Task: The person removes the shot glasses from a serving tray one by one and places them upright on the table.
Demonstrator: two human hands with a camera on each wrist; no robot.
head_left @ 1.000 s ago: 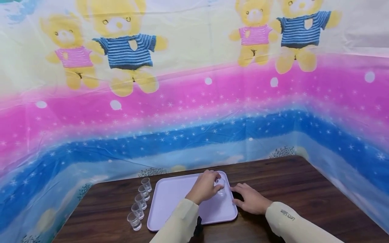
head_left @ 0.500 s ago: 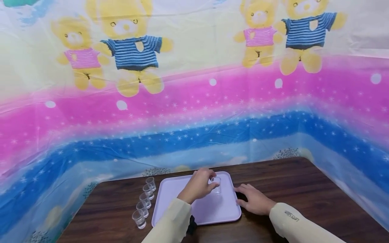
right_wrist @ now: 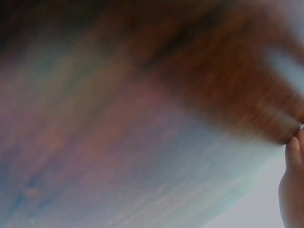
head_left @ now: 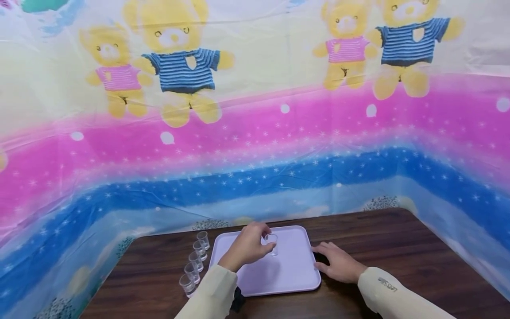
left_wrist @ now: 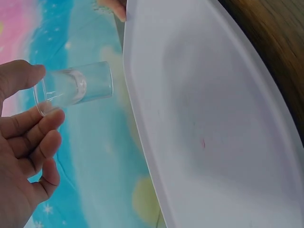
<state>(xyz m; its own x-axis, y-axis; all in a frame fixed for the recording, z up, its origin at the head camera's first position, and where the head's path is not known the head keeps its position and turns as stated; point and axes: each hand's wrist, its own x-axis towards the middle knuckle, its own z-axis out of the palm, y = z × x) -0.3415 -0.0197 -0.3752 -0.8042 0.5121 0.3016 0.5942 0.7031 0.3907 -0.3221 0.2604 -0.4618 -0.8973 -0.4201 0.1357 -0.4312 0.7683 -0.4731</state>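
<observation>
My left hand (head_left: 246, 246) pinches a small clear shot glass (head_left: 272, 244) by its rim, over the lilac tray (head_left: 287, 277). In the left wrist view the thumb and fingertips sit on opposite sides of the glass (left_wrist: 76, 85), and its thick base points toward the tray (left_wrist: 213, 118), apart from it. At the tray's right edge, my right hand (head_left: 338, 262) rests with fingers spread on the table and fingertips against the rim. Only part of that hand (right_wrist: 293, 180) shows in the blurred right wrist view.
Several more shot glasses (head_left: 195, 260) stand upright in a row left of the tray. Dark wood table (head_left: 370, 235) surrounds the tray. Behind it hangs a bear-print curtain (head_left: 255, 133). A black band (head_left: 238, 300) shows near the left sleeve.
My left hand has carried the shot glass leftward over the tray from near its right side. The right hand stays at the tray's edge. The head view has shifted slightly left.
</observation>
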